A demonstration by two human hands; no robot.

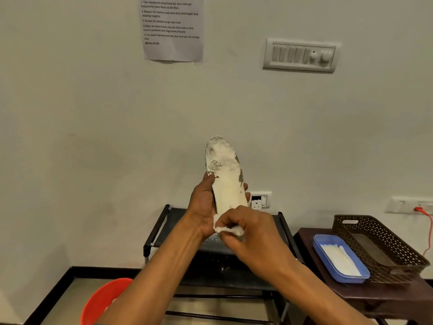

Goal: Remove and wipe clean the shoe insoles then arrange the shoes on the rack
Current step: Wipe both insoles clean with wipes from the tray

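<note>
Head view: looks at a pale wall, with the floor low in the frame.
Task thing: a worn cream-white foam insole [223, 174] is held upright in front of the wall, above the rack, its upper part grey and flaky.
Left hand [203, 207]: fingers and thumb are curled round the insole's lower half.
Right hand [248, 231]: fingertips pinch a crumpled white wipe [226, 229] against the insole's bottom end.
Surface below: a black metal-framed shoe rack with a dark fabric top shelf [173, 226] stands against the wall, under both hands.
Right side: a dark brown wooden side table [398, 299] stands just beside the rack. It carries a blue plastic tray [324, 259] of white sheets, touching a brown perforated plastic basket [403, 252].
Left side: an orange-red plastic bucket [105, 301] sits on the floor, near the rack's left leg.
Wall: a printed paper sheet [172, 29], a grey switch panel [301, 55], a white socket [260, 200] behind the insole, and an orange cable [428, 221] hanging far right.
Edges: black skirting [58, 287] runs along the wall's foot.
Open room: bare wall and floor lie left of the rack, beyond the bucket.
</note>
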